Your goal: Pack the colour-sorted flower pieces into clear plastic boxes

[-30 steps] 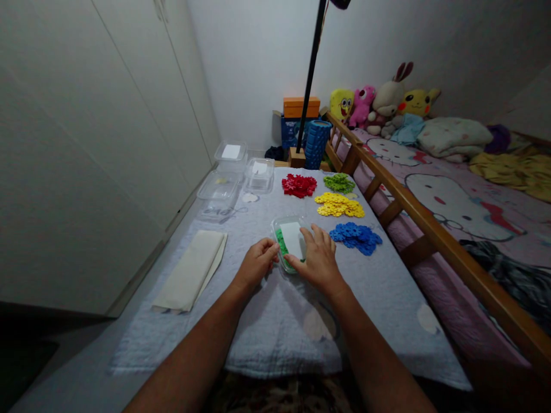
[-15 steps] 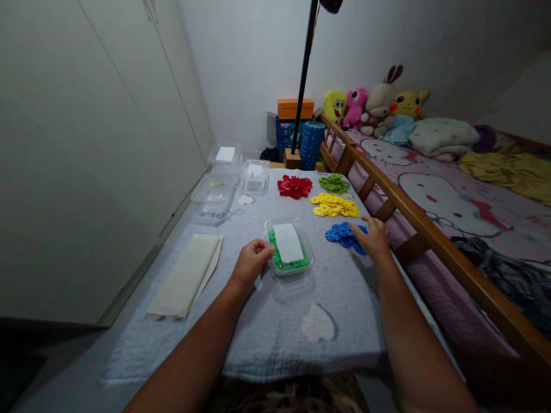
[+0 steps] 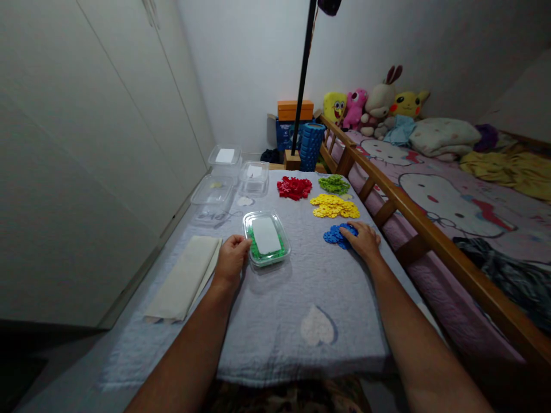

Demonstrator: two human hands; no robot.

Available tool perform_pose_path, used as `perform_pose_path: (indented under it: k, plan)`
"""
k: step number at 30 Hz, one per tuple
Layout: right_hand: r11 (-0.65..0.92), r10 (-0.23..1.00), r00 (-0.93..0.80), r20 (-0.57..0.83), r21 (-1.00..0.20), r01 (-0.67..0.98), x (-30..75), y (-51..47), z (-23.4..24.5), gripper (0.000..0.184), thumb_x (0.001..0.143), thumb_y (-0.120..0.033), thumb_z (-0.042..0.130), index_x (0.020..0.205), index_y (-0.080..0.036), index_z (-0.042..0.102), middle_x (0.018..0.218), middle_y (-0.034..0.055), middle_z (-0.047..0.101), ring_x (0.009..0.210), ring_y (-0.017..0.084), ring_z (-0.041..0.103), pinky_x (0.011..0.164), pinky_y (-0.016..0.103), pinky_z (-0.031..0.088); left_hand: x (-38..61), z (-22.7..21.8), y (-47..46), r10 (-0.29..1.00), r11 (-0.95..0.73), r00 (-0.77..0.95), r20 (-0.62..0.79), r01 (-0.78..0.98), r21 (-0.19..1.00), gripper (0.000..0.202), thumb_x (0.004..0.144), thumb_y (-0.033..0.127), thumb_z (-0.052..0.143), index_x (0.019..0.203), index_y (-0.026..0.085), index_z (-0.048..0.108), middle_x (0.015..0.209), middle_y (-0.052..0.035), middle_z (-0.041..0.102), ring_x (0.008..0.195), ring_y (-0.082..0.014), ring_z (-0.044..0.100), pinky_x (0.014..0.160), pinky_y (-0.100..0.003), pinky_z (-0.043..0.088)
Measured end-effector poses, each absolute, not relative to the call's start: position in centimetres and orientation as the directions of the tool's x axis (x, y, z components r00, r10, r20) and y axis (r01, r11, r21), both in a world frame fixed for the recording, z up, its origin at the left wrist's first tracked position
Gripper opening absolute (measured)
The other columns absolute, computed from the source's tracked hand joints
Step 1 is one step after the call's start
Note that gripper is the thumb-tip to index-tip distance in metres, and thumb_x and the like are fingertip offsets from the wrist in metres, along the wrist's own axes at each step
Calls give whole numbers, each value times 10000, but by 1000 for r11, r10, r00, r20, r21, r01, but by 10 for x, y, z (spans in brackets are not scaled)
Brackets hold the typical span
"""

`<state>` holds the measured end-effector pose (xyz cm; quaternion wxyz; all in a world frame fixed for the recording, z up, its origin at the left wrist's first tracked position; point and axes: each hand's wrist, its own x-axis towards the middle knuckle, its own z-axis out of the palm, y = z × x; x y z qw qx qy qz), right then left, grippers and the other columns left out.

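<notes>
Currently, the left hand [image 3: 232, 261] is closed in a pinch at the left edge of a lidded clear container [image 3: 270, 263], which sits near the middle of the cloth-covered desk [image 3: 284, 321], with green pieces [image 3: 262, 257] inside and a white label [image 3: 266, 234] on top. The right hand [image 3: 364, 240] is part open, fingers curved over the right end of a pile of blue pieces [image 3: 333, 236]; whether it grips any cannot be told. Beyond that pile lie yellow pieces [image 3: 334, 206], then light-green pieces [image 3: 334, 184], with red pieces [image 3: 294, 187] to their left. A folded cream sheet [image 3: 185, 278] lies left of the left hand, and clear boxes [image 3: 210, 194] stand at the far left.
</notes>
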<state>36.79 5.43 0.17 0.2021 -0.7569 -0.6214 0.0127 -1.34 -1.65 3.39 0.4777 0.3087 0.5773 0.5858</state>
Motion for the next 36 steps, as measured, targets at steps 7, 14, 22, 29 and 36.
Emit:
perform_pose_path:
  k: [7,14,22,29,36]
  plan:
    - [-30,966,121,228,-365,930,343,48,3,470,905,-549,616,1242,-248,748,1364,89,688,1292,317,558,1118,492,353,-13,35,-15,903,124,-380,-202,-218,968,391,560,372,755,862,191,585,502,97,489,427,-80,384,433,-196,292]
    - [83,977,-3,213,-365,927,296,42,9,411,908,-499,651,1230,-268,761,1360,91,681,1276,318,564,1090,479,374,-17,33,-13,907,129,-371,-199,-206,970,568,574,343,741,1091,120,669,517,82,532,449,-95,433,452,-201,331]
    - [201,971,-134,198,-371,907,241,45,13,414,925,-521,643,1240,-278,755,1361,97,666,1255,293,555,1088,454,353,-27,43,-15,887,83,-421,-191,-261,962,516,549,298,723,1024,97,723,639,16,660,518,-114,535,494,-225,407]
    - [264,962,-202,185,-437,860,212,46,17,391,923,-504,657,1213,-261,758,1347,90,670,1267,284,545,1118,463,316,-37,49,-13,832,13,-509,-221,-380,925,482,537,244,709,1004,125,723,662,29,669,548,-122,572,522,-231,454]
    - [256,957,-144,253,-495,830,202,39,23,317,970,-455,605,1172,-252,740,1399,97,649,1367,310,475,1191,589,194,-40,44,-11,843,-43,-509,-174,-386,921,419,567,265,699,967,143,714,687,28,668,568,-120,591,544,-224,457]
